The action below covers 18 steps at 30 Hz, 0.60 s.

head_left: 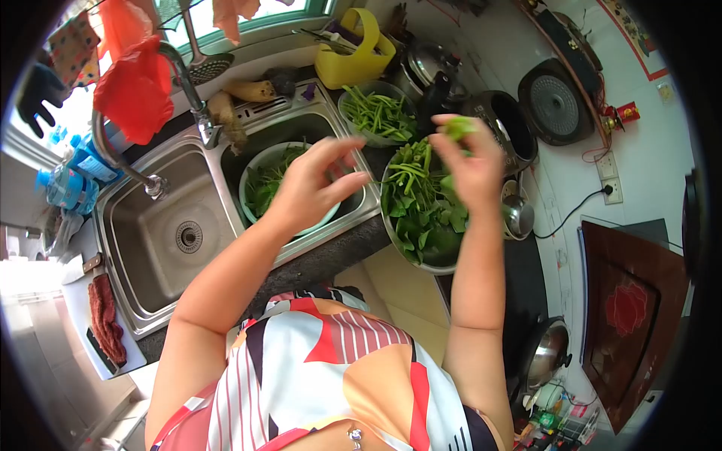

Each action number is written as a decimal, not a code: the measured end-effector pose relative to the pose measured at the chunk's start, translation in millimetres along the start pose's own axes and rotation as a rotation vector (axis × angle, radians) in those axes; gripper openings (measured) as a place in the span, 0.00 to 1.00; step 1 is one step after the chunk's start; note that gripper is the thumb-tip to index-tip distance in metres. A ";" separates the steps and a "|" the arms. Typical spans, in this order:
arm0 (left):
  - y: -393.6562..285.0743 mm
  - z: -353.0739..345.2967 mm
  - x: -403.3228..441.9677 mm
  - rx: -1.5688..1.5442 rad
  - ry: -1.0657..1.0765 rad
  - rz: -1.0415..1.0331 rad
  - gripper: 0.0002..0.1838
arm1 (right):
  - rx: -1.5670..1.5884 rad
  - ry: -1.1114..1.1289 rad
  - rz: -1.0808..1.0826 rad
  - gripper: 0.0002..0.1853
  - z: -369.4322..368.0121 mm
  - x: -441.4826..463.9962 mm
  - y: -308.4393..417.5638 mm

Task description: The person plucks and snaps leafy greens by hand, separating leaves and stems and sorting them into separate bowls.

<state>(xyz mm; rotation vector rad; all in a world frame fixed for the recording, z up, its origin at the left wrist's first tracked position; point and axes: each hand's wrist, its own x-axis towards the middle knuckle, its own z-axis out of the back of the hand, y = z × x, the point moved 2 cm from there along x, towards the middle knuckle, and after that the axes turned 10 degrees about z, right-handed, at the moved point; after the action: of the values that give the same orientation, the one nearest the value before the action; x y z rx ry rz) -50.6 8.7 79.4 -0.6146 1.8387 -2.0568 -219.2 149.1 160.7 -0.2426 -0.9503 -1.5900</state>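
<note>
My left hand (317,180) is raised over the right sink basin and its bowl, fingers apart, with nothing seen in it. My right hand (472,161), blurred by motion, pinches a small green leafy piece (457,129) above the right side of a large metal bowl. Leaves and cut stems (421,203) fill that bowl (410,255). Below my left hand, a pale green bowl (244,197) in the basin holds more leafy greens (263,184). Behind, near the faucet side of the counter, a clear bowl (344,120) holds green stems (376,113).
The left sink basin (165,233) has a curved faucet (199,113) beside it. A yellow basket (353,64) and pots (432,60) stand at the back. A knife (92,263) and red cloth (107,323) lie on a board at left.
</note>
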 end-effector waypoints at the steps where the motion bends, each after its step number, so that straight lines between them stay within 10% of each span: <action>1: -14.0 -5.8 5.3 -0.080 -0.049 -0.050 0.20 | -0.041 0.043 -0.004 0.14 -21.8 4.5 16.2; 3: -22.3 -9.5 15.1 -0.131 -0.181 -0.110 0.19 | -0.167 0.062 0.278 0.12 -61.4 7.9 27.4; 11: 11.2 59.2 2.3 -0.241 -0.182 -0.007 0.13 | 0.611 0.419 -0.337 0.20 -114.8 1.1 19.1; 18: 16.5 90.4 -11.8 -0.188 0.058 0.056 0.16 | 0.693 0.463 -0.167 0.15 -149.2 24.5 27.8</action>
<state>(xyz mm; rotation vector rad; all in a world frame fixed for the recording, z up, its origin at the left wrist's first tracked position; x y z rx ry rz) 4.8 -64.8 69.3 -0.5482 2.0742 -1.8992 -149.7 30.3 92.2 0.6723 -1.1016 -1.2853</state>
